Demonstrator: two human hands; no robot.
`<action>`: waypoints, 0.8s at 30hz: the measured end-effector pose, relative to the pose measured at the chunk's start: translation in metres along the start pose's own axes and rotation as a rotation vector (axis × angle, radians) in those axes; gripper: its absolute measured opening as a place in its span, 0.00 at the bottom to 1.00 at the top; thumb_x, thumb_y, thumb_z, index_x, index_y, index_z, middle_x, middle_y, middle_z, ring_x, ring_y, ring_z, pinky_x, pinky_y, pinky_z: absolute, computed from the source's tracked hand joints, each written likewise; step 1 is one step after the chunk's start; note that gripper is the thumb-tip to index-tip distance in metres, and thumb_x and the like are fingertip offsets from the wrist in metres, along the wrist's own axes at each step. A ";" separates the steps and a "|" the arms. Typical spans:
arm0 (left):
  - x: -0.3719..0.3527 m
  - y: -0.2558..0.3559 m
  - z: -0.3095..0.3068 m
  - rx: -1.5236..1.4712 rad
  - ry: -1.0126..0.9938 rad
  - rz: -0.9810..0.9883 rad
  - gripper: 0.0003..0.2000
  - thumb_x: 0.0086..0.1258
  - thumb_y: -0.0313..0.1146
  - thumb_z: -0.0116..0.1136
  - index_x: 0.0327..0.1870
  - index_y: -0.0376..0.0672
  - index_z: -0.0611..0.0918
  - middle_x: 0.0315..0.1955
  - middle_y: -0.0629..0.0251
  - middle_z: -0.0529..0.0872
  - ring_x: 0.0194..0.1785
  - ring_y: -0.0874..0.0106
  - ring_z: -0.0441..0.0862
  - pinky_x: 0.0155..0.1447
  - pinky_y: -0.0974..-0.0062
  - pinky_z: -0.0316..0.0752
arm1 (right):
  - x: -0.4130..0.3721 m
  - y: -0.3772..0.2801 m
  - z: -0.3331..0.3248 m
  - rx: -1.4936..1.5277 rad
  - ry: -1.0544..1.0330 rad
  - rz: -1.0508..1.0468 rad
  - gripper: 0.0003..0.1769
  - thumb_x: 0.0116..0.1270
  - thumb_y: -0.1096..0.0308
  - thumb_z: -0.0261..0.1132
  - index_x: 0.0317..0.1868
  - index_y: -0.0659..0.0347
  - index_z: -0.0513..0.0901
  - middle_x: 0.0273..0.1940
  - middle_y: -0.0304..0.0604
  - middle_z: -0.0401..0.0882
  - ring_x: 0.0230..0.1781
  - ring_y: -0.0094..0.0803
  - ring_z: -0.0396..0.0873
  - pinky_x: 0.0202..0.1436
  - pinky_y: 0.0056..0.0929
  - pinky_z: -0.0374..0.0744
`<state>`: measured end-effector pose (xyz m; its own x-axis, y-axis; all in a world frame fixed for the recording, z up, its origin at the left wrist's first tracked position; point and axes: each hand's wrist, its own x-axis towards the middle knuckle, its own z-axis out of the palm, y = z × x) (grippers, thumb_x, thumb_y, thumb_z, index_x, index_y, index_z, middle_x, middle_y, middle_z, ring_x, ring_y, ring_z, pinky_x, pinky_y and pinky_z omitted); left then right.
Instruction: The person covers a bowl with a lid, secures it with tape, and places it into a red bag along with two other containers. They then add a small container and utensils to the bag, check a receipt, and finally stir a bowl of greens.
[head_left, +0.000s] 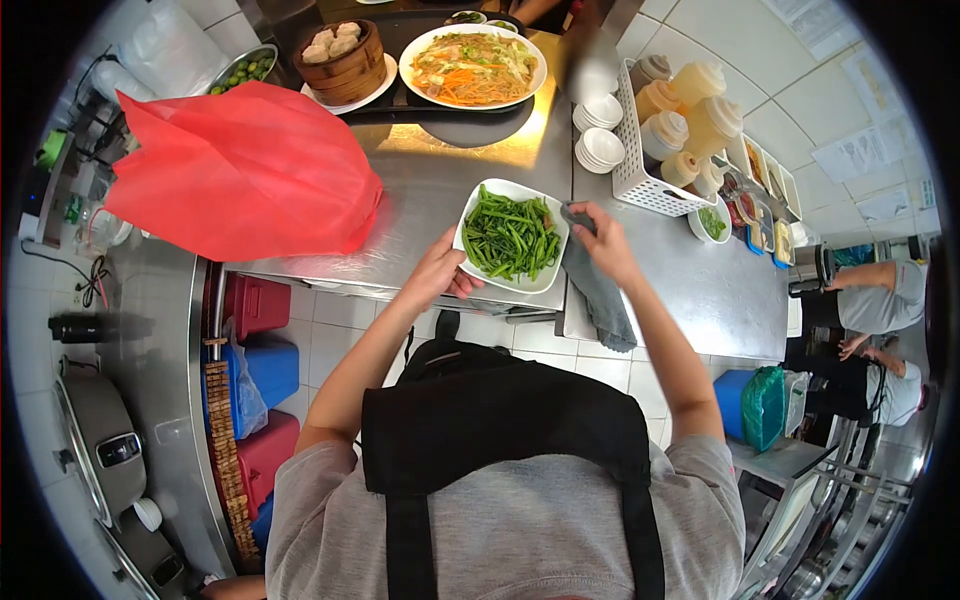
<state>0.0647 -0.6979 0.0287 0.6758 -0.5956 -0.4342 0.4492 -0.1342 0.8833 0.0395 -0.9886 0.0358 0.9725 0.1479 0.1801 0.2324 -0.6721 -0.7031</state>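
A white square dish point(474, 212) full of green vegetables point(510, 235) is over the front edge of the steel counter point(420, 180). My left hand point(440, 268) grips the dish's lower left rim, its fingers partly under it. At the right rim, my right hand point(598, 238) pinches a grey cloth point(597, 295), which hangs down over the counter edge. Whether the cloth presses on the dish is hard to tell. Left of the dish lies a large red bag point(245, 175).
Behind, a black tray point(390, 98) bears a noodle plate point(474, 66) and a dumpling steamer point(341, 68). Small white bowls point(600, 148) stand beside a white basket point(640, 190) of sauce bottles. Two people point(870, 300) stand at the far right.
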 end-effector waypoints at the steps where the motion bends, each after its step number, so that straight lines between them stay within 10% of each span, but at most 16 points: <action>1: 0.000 -0.005 0.008 -0.058 0.062 0.015 0.26 0.65 0.28 0.34 0.68 0.48 0.56 0.25 0.58 0.82 0.21 0.79 0.76 0.23 0.82 0.75 | -0.009 -0.003 0.015 0.167 0.123 0.172 0.15 0.59 0.79 0.57 0.47 0.65 0.75 0.43 0.48 0.77 0.43 0.36 0.75 0.49 0.29 0.72; 6: 0.010 -0.011 0.033 -0.273 0.257 0.102 0.26 0.66 0.27 0.32 0.68 0.50 0.53 0.30 0.57 0.82 0.23 0.77 0.76 0.27 0.79 0.77 | -0.021 -0.018 0.063 0.489 0.431 0.286 0.22 0.64 0.79 0.55 0.59 0.70 0.67 0.48 0.41 0.74 0.47 0.24 0.70 0.53 0.18 0.67; 10: 0.038 -0.005 0.029 -0.365 0.312 0.167 0.24 0.71 0.32 0.36 0.67 0.52 0.49 0.33 0.57 0.81 0.25 0.77 0.77 0.26 0.78 0.77 | -0.016 -0.023 0.071 0.460 0.527 0.259 0.23 0.60 0.76 0.57 0.57 0.69 0.70 0.53 0.54 0.72 0.53 0.41 0.72 0.59 0.30 0.67; 16: 0.033 0.016 0.002 -0.430 0.358 0.213 0.47 0.66 0.55 0.51 0.70 0.51 0.29 0.43 0.55 0.79 0.39 0.70 0.78 0.37 0.69 0.79 | -0.055 -0.059 0.033 -0.460 0.164 0.187 0.25 0.53 0.75 0.60 0.54 0.64 0.72 0.56 0.55 0.68 0.56 0.52 0.66 0.60 0.41 0.66; 20: 0.000 -0.016 -0.017 -0.105 0.264 0.141 0.42 0.63 0.47 0.59 0.71 0.42 0.48 0.42 0.58 0.79 0.39 0.72 0.78 0.35 0.74 0.77 | -0.071 -0.035 0.051 -0.204 0.028 0.084 0.24 0.45 0.75 0.62 0.48 0.63 0.74 0.47 0.55 0.74 0.46 0.53 0.72 0.50 0.42 0.72; 21: -0.019 -0.026 -0.009 -0.044 0.178 0.260 0.39 0.62 0.39 0.62 0.70 0.44 0.53 0.47 0.62 0.79 0.44 0.75 0.78 0.40 0.74 0.76 | -0.067 -0.030 0.069 -0.107 0.173 -0.118 0.20 0.43 0.78 0.62 0.42 0.66 0.75 0.33 0.51 0.77 0.33 0.44 0.77 0.37 0.36 0.75; 23: -0.036 -0.053 0.005 0.211 0.063 0.386 0.36 0.60 0.44 0.64 0.67 0.42 0.62 0.50 0.60 0.76 0.53 0.72 0.73 0.56 0.70 0.70 | -0.051 -0.076 0.080 0.235 -0.054 0.176 0.18 0.45 0.74 0.70 0.38 0.64 0.75 0.24 0.38 0.75 0.26 0.21 0.71 0.30 0.26 0.72; 24: -0.067 -0.031 0.023 0.219 0.057 0.471 0.34 0.59 0.46 0.65 0.64 0.42 0.66 0.51 0.61 0.76 0.55 0.71 0.71 0.59 0.70 0.67 | -0.045 -0.098 0.088 0.384 -0.073 0.148 0.20 0.46 0.70 0.71 0.40 0.64 0.75 0.24 0.42 0.75 0.25 0.30 0.74 0.33 0.29 0.75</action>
<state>-0.0079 -0.6720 0.0339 0.8084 -0.5884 0.0159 -0.0402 -0.0283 0.9988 -0.0250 -0.8657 0.0361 0.9912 0.1309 0.0185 0.0664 -0.3721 -0.9258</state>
